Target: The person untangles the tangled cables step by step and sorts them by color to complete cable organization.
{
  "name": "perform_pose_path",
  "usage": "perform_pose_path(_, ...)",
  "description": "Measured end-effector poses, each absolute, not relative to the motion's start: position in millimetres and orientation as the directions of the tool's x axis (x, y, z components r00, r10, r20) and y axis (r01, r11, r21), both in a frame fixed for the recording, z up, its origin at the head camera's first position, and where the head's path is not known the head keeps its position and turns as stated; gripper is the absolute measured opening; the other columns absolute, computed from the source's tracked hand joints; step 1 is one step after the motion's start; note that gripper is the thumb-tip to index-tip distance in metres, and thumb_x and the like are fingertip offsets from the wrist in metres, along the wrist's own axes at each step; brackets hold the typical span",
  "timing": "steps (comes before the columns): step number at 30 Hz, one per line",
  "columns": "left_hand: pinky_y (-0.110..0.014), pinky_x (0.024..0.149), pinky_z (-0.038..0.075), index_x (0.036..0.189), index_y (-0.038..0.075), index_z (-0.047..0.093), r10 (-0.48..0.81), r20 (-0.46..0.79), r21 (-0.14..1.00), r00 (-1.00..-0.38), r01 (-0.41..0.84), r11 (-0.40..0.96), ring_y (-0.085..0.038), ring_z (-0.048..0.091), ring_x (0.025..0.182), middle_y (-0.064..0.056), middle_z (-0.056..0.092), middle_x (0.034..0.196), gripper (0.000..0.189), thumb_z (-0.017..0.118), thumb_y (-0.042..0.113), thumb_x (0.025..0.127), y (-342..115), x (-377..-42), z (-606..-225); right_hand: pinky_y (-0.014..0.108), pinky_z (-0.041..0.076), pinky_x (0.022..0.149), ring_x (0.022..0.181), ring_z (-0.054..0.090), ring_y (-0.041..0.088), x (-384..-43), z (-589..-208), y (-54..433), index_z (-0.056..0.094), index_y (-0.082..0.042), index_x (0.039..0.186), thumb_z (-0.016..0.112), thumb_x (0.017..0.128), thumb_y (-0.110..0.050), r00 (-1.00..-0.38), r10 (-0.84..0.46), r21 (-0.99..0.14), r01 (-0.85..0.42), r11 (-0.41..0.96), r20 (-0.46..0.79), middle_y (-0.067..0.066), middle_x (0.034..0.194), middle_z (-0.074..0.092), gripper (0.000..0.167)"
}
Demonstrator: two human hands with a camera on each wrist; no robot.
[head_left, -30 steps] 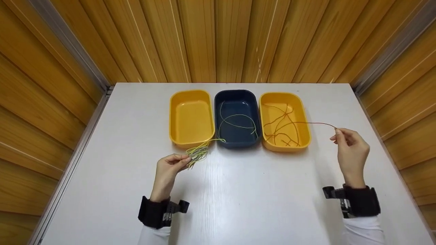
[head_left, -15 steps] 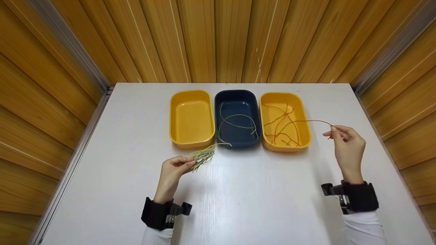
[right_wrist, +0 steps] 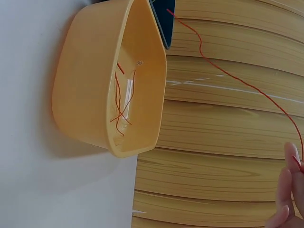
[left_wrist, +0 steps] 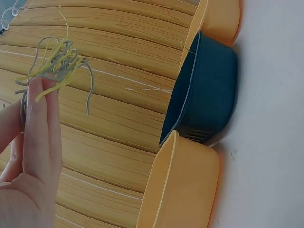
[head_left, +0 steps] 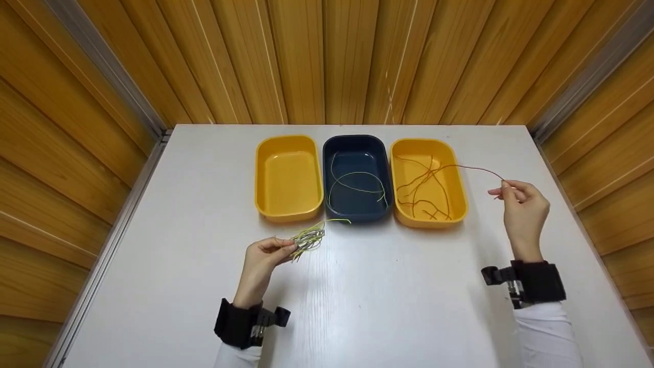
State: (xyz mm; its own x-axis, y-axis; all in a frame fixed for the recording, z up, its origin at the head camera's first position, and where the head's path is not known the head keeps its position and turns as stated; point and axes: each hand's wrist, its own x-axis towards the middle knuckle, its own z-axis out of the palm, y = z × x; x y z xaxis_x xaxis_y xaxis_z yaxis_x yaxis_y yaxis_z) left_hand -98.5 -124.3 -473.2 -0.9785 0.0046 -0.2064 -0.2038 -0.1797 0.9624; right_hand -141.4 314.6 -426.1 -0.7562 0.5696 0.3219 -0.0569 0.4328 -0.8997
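In the head view my left hand (head_left: 261,266) pinches a loose bundle of yellow and grey wires (head_left: 309,240) between thumb and fingertips, just in front of the left yellow box (head_left: 288,179). One yellow strand trails right toward the front of the dark blue box (head_left: 358,216). My right hand (head_left: 526,214), to the right of the boxes, pinches one end of a red wire (right_wrist: 256,88). The wire's free length arcs left over the right yellow box (head_left: 462,207). Several red wires (right_wrist: 117,95) lie inside that box. A thin yellow-green wire (head_left: 357,173) curls on the dark blue box's floor.
The three boxes stand side by side near the back of a white table (head_left: 383,296). Wood-look panels (head_left: 347,61) rise behind and at both sides. Each wrist wears a black camera strap (head_left: 539,282).
My right hand has moved forward, away from me, and the red wire now crosses the right box farther back. The left hand has shifted a little right with the wire bundle.
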Motion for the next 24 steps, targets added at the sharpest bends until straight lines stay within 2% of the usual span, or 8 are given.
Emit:
perform_pose_path(9, -0.019, 0.073, 0.061, 0.084, 0.004, 0.076, 0.008, -0.208, 0.959, -0.978, -0.205, -0.195, -0.004, 0.07, 0.073, 0.007, 0.072, 0.077, 0.016, 0.068, -0.01, 0.089, -121.8, -94.8, -471.2, 0.01, 0.025, 0.046, 0.062, 0.054, -0.018, -160.6, -426.7, 314.4, 0.065, 0.013, 0.111, 0.058, 0.101, -0.004, -0.758, 0.592, -0.91, -0.008, 0.414, 0.276, -0.041, 0.057, 0.054, 0.021)
perform_pose_path(15, -0.019, 0.072, 0.061, 0.084, 0.003, 0.075, 0.006, -0.207, 0.959, -0.978, -0.204, -0.196, -0.004, 0.07, 0.073, 0.007, 0.073, 0.076, 0.015, 0.068, -0.01, 0.089, -120.1, -95.1, -471.3, 0.006, 0.039, 0.057, 0.06, 0.054, -0.017, -172.5, -433.0, 313.6, 0.065, 0.005, 0.107, 0.056, 0.102, -0.006, -0.757, 0.611, -0.927, 0.018, 0.374, 0.232, -0.04, 0.055, 0.053, 0.015)
perform_pose_path(18, -0.019, 0.071, 0.061, 0.084, 0.003, 0.075, 0.007, -0.206, 0.958, -0.979, -0.203, -0.205, -0.004, 0.07, 0.072, 0.007, 0.072, 0.076, 0.016, 0.068, -0.01, 0.088, -118.9, -94.9, -471.1, 0.004, 0.043, 0.061, 0.059, 0.054, -0.017, -178.0, -438.9, 314.2, 0.064, 0.008, 0.109, 0.055, 0.102, -0.005, -0.749, 0.631, -0.936, 0.043, 0.35, 0.201, -0.039, 0.053, 0.052, 0.018)
perform_pose_path(24, -0.019, 0.072, 0.061, 0.083, 0.004, 0.075, 0.004, -0.197, 0.958, -0.98, -0.194, -0.211, -0.004, 0.07, 0.073, 0.007, 0.072, 0.076, 0.017, 0.068, -0.011, 0.088, -116.5, -94.0, -469.8, 0.002, 0.044, 0.064, 0.056, 0.052, -0.016, -189.0, -448.2, 309.3, 0.062, 0.015, 0.115, 0.054, 0.102, -0.003, -0.746, 0.647, -0.951, 0.065, 0.304, 0.156, -0.038, 0.05, 0.05, 0.024)
